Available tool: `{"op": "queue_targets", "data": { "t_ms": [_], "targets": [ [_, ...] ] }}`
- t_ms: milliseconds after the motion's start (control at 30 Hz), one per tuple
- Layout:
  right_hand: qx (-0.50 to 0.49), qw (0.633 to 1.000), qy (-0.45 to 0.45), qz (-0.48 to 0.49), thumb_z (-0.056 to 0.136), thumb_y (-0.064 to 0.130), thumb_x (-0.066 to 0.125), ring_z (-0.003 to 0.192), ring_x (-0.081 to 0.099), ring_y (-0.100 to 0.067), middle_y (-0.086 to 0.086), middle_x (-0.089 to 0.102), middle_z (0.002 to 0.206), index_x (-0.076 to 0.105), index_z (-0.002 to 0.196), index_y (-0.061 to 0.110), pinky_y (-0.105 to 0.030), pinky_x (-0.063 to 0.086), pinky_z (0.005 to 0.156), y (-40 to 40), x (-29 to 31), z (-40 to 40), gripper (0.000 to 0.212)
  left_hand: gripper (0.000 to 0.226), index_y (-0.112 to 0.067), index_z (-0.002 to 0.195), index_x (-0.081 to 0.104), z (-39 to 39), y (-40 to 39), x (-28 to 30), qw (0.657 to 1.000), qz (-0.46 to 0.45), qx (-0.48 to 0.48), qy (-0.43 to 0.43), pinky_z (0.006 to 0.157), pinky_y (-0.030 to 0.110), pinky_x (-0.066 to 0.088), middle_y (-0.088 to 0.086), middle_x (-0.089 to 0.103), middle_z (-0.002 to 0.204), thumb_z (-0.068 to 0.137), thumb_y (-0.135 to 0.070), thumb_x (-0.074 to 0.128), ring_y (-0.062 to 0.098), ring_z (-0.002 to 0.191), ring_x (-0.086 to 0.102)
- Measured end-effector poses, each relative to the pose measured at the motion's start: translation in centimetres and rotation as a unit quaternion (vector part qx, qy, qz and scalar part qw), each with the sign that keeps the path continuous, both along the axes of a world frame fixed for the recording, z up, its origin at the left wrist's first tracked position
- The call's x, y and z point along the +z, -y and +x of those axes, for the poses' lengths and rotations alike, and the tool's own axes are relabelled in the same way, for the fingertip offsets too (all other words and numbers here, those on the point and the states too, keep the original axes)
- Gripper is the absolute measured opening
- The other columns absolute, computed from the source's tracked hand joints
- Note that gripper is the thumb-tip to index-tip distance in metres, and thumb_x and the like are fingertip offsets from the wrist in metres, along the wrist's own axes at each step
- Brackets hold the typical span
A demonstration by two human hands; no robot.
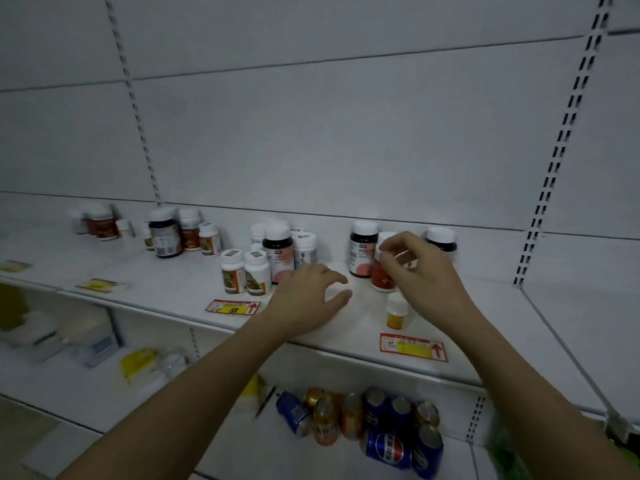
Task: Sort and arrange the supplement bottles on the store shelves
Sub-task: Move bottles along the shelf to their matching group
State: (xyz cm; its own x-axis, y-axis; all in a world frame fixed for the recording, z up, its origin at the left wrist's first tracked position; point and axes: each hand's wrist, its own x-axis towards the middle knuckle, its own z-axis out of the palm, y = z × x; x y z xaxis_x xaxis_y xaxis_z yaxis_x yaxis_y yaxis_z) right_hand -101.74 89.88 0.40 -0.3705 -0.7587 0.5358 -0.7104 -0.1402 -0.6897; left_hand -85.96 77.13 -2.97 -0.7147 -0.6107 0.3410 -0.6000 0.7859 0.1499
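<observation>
Left hand (308, 299) palm-down, fingers relaxed; right hand (419, 265) apparently curled, pinching.

Single head view, looking forward and down, close over the white shelf (173, 289) just beneath both grips.

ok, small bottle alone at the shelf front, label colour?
Yellow label, white cap, on the small bottle; head view.

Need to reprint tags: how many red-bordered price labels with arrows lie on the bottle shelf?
2. One red-bordered price label near the left hand, another before the small yellow bottle.
</observation>
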Motion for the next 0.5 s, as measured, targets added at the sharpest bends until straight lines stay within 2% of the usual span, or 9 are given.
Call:
{"op": "queue_targets", "data": {
  "t_ms": [100,167,267,400,500],
  "targets": [
    [0.045,0.994,-0.07,0.07,0.095,0.033,0.057,0.078,0.061,-0.007,0.01,0.066,0.084,0.066,0.091,0.02,-0.028,0.051,0.07,2.7,1.4,3.2,0.016,0.04,-0.034,0.116,0.064,3.0,1.0,3.6,0.999,0.011,0.032,-0.024,0.087,0.037,0.048,-0.007,0.066,0.117,0.092,-0.057,0.042,0.016,0.104,0.059],
    [0.07,0.984,-0.117,0.118,0.094,0.038,0.056,0.075,0.06,-0.013,0.004,0.067,0.081,0.066,0.083,0.017,-0.034,0.05,0.07,4.6,1.9,5.8,0.026,0.036,-0.031,0.108,0.067,6.0,2.2,5.5,0.997,0.01,0.067,-0.031,0.077,0.033,0.047,-0.007,0.068,0.104,0.093,-0.054,0.043,0.015,0.094,0.062],
    [0.095,0.974,-0.138,0.15,0.094,0.038,0.055,0.07,0.058,-0.018,-0.005,0.066,0.078,0.062,0.075,0.014,-0.032,0.044,0.063,7.8,3.1,10.4,0.032,0.037,-0.029,0.106,0.064,12.0,4.5,7.0,0.991,0.013,0.129,-0.01,0.073,0.031,0.051,-0.006,0.068,0.1,0.094,-0.056,0.042,0.013,0.084,0.061],
    [0.142,0.96,-0.144,0.194,0.093,0.036,0.055,0.063,0.057,-0.02,-0.013,0.065,0.073,0.057,0.073,0.011,-0.035,0.049,0.063,12.6,4.8,17.7,0.032,0.028,-0.031,0.094,0.06,20.8,7.7,7.5,0.978,0.027,0.207,0.011,0.068,0.029,0.044,-0.006,0.064,0.095,0.094,-0.054,0.044,0.014,0.083,0.056],
    [0.168,0.952,-0.154,0.204,0.09,0.037,0.057,0.074,0.065,-0.031,-0.021,0.07,0.088,0.057,0.073,0.01,-0.045,0.055,0.075,16.8,5.7,23.8,0.032,0.027,-0.03,0.088,0.058,27.8,9.8,7.9,0.969,0.05,0.244,0.002,0.069,0.03,0.044,-0.007,0.061,0.089,0.092,-0.053,0.046,0.014,0.084,0.058]
  ]
}}
